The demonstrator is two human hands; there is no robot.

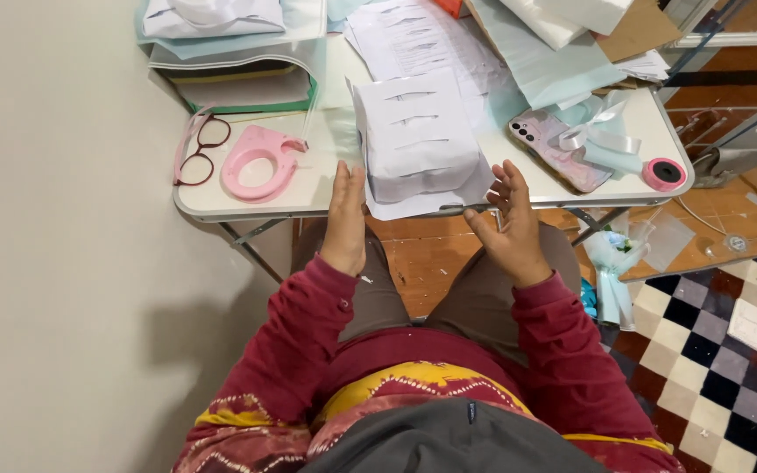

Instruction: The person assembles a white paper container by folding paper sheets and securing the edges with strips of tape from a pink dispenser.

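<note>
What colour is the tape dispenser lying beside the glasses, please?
The tape dispenser is pink, seen clearly in the head view.

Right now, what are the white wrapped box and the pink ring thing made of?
The wrapped box looks covered in thin matte paper: it shows creases and folded flaps. The pink ring-shaped tape holder looks like smooth moulded plastic, with a slight sheen.

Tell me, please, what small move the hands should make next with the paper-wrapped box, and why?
Probably bring both hands inward to steady the paper-wrapped box. The left hand is at its near left corner, the right hand hovers open just off its right side, and loose paper flaps stick out at the near table edge.
</note>
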